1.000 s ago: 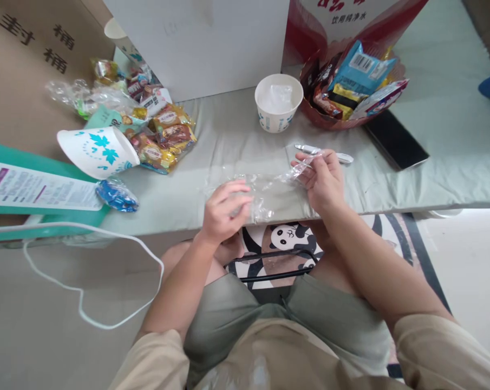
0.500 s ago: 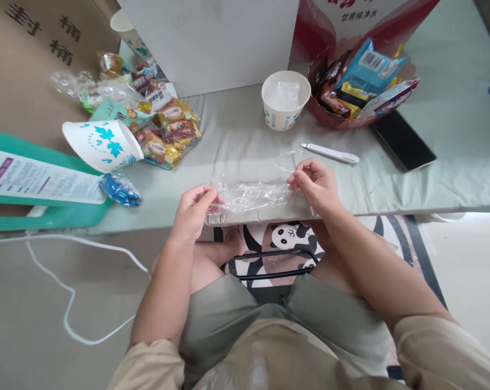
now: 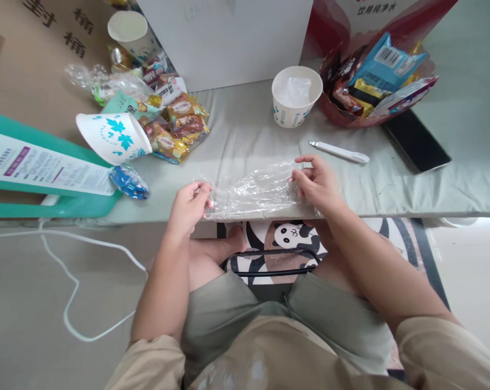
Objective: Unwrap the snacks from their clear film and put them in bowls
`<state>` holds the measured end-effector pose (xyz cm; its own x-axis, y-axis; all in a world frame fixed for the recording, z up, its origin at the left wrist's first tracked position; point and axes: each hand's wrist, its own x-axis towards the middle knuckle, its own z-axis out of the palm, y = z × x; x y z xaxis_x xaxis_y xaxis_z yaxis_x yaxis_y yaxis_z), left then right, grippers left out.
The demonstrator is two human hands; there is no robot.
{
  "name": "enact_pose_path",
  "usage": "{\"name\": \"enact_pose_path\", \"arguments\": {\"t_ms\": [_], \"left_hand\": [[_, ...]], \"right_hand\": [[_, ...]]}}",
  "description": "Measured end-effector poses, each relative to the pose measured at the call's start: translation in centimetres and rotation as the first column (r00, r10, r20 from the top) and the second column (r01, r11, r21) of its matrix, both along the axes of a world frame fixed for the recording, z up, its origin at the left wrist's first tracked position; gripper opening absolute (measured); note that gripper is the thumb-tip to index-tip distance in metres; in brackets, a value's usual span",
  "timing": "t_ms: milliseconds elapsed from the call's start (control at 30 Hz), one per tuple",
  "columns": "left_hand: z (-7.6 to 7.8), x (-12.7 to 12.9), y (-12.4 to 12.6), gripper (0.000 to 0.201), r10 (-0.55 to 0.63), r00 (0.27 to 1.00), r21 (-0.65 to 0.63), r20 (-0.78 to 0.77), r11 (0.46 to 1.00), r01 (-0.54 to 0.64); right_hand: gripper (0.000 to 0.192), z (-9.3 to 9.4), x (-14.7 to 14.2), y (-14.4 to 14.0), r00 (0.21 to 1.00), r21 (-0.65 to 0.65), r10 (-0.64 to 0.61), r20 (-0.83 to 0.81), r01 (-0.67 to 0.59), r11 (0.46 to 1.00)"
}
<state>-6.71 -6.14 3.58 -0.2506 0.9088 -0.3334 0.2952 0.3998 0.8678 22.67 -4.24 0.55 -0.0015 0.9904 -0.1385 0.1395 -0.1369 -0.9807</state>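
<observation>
A crinkled clear plastic bag [image 3: 256,189] lies stretched along the front edge of the table, between my two hands. At its left end, my left hand [image 3: 190,205] pinches the plastic between thumb and fingers. My right hand [image 3: 315,181] grips the other end, thumb against the curled fingers and the index finger reaching out above. Just beyond my right hand rests a white utility knife [image 3: 339,151]. Behind the bag stands a paper cup [image 3: 295,105] with a folded piece of clear plastic inside.
A red basket [image 3: 330,108] of snack packets and a black phone [image 3: 417,141] are at the right. Leftward lie a tipped paper cup [image 3: 115,135], a blue wrapped packet [image 3: 129,181], several snack packets [image 3: 180,130] and a green-framed stand [image 3: 78,203]. A white box [image 3: 236,43] stands behind.
The plastic bag is spread wider and flatter between my hands. My right hand's index finger has stretched out. The view has shifted slightly, so the table things appear farther right.
</observation>
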Motion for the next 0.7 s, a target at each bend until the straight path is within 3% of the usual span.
{"name": "enact_pose_path", "arguments": {"t_ms": [200, 333, 433, 500, 600, 700], "left_hand": [[0.5, -1.9, -0.2, 0.042, -0.103, 0.994, -0.152, 0.029, 0.983, 0.107], [0.5, -3.1, 0.1, 0.042, -0.195, 0.974, -0.222, 0.118, 0.95, 0.218], [0.3, -3.5, 0.2, 0.032, -0.245, 0.967, -0.242, 0.072, 0.936, 0.255], [-0.1, -3.6, 0.2, 0.026, -0.229, 0.972, -0.198, -0.061, 0.957, 0.213], [-0.8, -3.7, 0.4, 0.027, -0.103, 0.941, -0.013, -0.322, 0.994, 0.104], [-1.4, -3.6, 0.9, 0.037, 0.011, 0.884, 0.134, -0.468, 0.989, 0.058]], "right_hand": [[0.021, -0.3, 0.2, 0.6, 0.988, 0.037, -0.121, 0.091, 0.118, 0.992], [0.025, -0.3, 0.7, 0.5, 0.969, 0.036, -0.145, 0.198, 0.141, 0.989], [0.032, -0.6, 1.1, 0.3, 0.939, 0.068, -0.124, 0.322, 0.108, 0.992], [0.033, -0.9, 1.2, 0.3, 0.917, 0.118, -0.109, 0.384, 0.069, 0.991], [0.031, -1.3, 1.2, 0.6, 0.867, 0.198, -0.128, 0.482, 0.034, 0.98], [0.034, -1.5, 0.9, 0.8, 0.789, 0.207, -0.157, 0.594, 0.039, 0.978]]}}
